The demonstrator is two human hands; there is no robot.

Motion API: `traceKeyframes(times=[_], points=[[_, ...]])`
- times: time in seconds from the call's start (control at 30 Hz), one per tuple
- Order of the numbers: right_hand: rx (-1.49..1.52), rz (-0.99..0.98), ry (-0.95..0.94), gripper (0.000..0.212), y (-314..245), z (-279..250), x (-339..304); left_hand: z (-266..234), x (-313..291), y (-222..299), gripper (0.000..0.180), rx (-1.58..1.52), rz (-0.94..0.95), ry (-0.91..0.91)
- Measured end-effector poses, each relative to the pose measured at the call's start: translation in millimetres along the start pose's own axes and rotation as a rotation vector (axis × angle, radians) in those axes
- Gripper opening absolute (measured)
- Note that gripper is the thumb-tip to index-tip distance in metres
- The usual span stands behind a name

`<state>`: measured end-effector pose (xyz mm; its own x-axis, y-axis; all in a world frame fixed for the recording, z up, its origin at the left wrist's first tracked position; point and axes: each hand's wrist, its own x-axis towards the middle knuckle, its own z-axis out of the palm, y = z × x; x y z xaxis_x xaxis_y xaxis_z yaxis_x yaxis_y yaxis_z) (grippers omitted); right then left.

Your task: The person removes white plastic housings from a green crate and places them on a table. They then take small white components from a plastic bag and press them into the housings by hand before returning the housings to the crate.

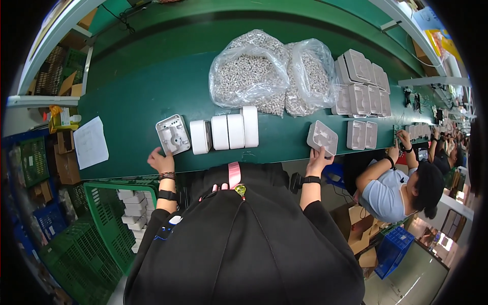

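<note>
At the lower left corner of a white plastic housing (171,129), my left hand (161,161) has its fingers apart; it seems to touch the edge without gripping. That housing lies with its moulded inside facing up. My right hand (318,159) grips the near edge of another white housing (322,135), which is tilted and shows its open inner side. Between my hands a row of white housings (227,131) stands on edge, side by side.
Two clear plastic bags (249,76) of small pale parts lie behind the row. Stacked housings (360,84) stand at the right. A paper sheet (91,142) is at the left. Beside me is a green crate (104,218) with housings; a co-worker (389,178) sits at the right.
</note>
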<state>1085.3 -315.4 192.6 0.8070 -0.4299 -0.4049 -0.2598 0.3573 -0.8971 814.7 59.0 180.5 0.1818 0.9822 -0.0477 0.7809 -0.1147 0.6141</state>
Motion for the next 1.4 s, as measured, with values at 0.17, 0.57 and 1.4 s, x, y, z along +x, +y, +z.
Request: traceKeyframes(times=[0.17,0.57,1.4], points=[[-0.395,0.141,-0.081,0.041,32,-13,-13,-18,-2,79,0.038,-0.041,0.664,0.017],[-0.974,-0.768,-0.885,0.052,7,92,-119,2,3,95,0.055,-0.262,0.419,-0.469],[-0.913,-0.410,-1.001,0.071,34,87,-34,-8,-38,84,0.037,0.405,0.642,-0.476]])
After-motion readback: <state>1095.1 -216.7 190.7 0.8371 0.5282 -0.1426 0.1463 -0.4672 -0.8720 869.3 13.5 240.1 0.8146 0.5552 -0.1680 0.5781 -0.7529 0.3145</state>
